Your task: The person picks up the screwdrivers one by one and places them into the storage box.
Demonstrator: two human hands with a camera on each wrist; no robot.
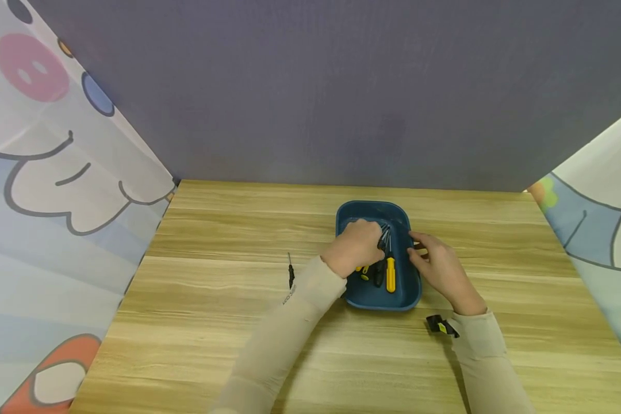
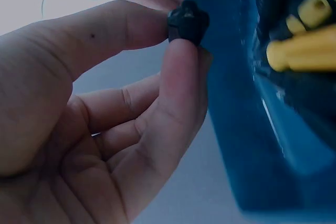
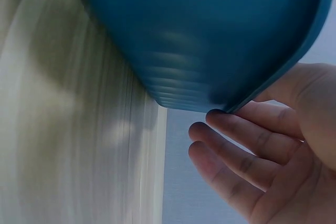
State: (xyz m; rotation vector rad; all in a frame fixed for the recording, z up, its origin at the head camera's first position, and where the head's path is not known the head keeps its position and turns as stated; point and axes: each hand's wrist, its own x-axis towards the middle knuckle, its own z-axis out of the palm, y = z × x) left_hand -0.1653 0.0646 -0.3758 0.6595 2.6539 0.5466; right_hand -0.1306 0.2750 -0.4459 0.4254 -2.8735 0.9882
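A blue plastic tray (image 1: 372,302) sits on the wooden table, holding several screwdrivers. Over its left half is my left hand (image 1: 356,244), which pinches the fluted black handle (image 2: 188,22) of a screwdriver between thumb and forefinger; the rest of that tool is hidden. Inside the tray, a yellow-handled screwdriver (image 1: 390,276) lies beside a black-handled one (image 1: 379,273), with more yellow pieces partly under the left hand. At the right side of the tray, my right hand (image 1: 441,270) holds the rim, thumb at the inner edge and middle fingertip against the outer wall (image 3: 173,72).
A thin black precision screwdriver (image 1: 291,273) lies on the table (image 1: 212,322) to the left, close to the left sleeve. By the right cuff is a small black-and-yellow item (image 1: 441,326). A grey panel (image 1: 352,115) rises behind the table, with cartoon-printed sheets on both sides.
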